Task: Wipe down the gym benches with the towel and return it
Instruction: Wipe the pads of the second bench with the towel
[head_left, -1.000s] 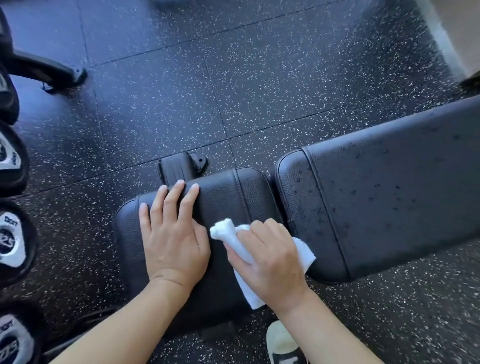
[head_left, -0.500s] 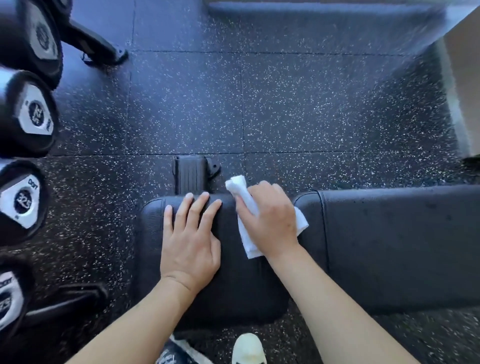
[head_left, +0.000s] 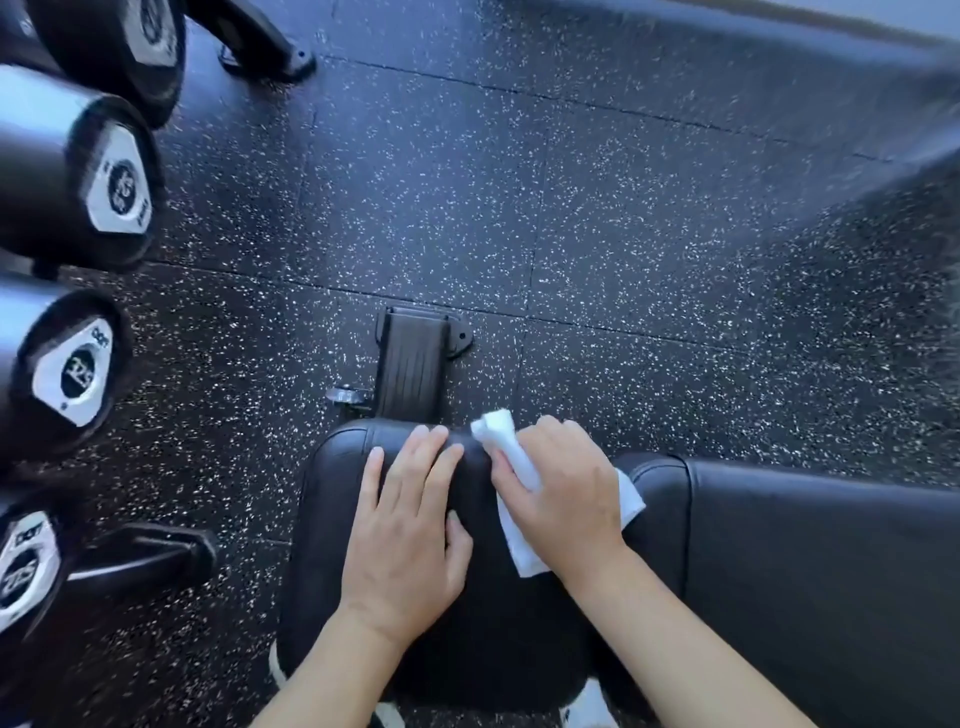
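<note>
Closest in, a couple of white shoe tips (head_left: 587, 709) poke out at the bottom edge, so the person is standing right up against the black padded vinyl gym bench (head_left: 519, 649), which is the worktop here. The left hand (head_left: 405, 530) lies flat on the seat pad, fingers straight and together, holding nothing, looks like it's just bracing. Just beside it the right hand (head_left: 566, 493) has its fingers curled around a small white cloth towel (head_left: 519, 551), pressing it down on the pad near the far edge, with one bunched end sticking out past the knuckles and a flat corner trailing toward the wrist.

My read on the towel: super light, floppy, zero stiffness, so it'll scrunch up unless you keep a palm spread over the middle of it. Grabbing it in a wad like this works fine, and vinyl is slick enough that it should glide easily. The longer back pad (head_left: 831, 571) to the right sits across a small gap and probably still needs doing.

Further out there's the bench's black metal foot (head_left: 413, 364) on the speckled black rubber floor (head_left: 519, 182), and off to the left a rack of black dumbbells with white end caps (head_left: 72, 371).
</note>
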